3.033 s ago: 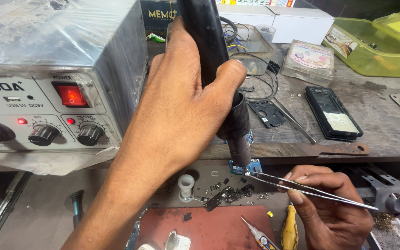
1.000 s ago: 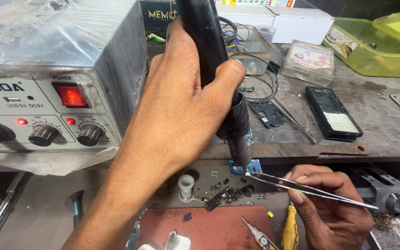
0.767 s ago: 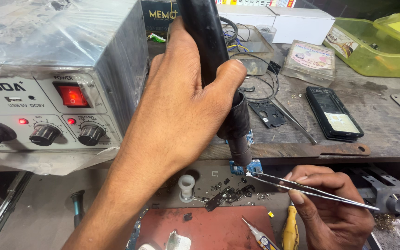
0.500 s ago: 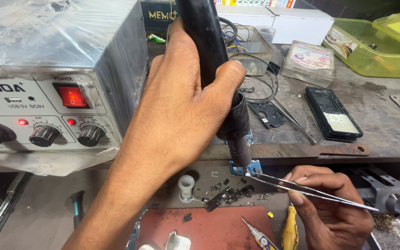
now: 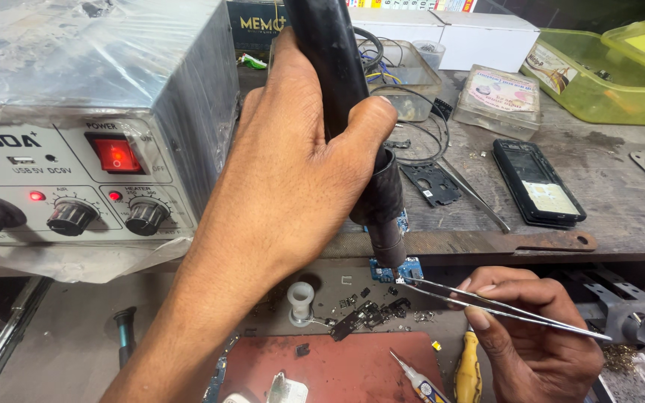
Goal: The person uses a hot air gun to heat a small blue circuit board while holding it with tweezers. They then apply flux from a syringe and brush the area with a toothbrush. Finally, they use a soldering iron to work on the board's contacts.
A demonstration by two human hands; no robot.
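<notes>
A rework station (image 5: pixel 98 127) with a lit red switch stands far left; a black phone (image 5: pixel 539 183), a round tin (image 5: pixel 503 93) and a green box (image 5: pixel 599 75) lie far right. The left hand (image 5: pixel 293 172) blocks the bench centre, fingers wrapped fully around the hot-air wand (image 5: pixel 352 112), nozzle just above the small blue board (image 5: pixel 410 267). The right hand (image 5: pixel 531 336), near right, pinches the tweezers (image 5: pixel 487 302) closed; their tips touch the board, well clear of the fingertips (image 5: pixel 466 284)
</notes>
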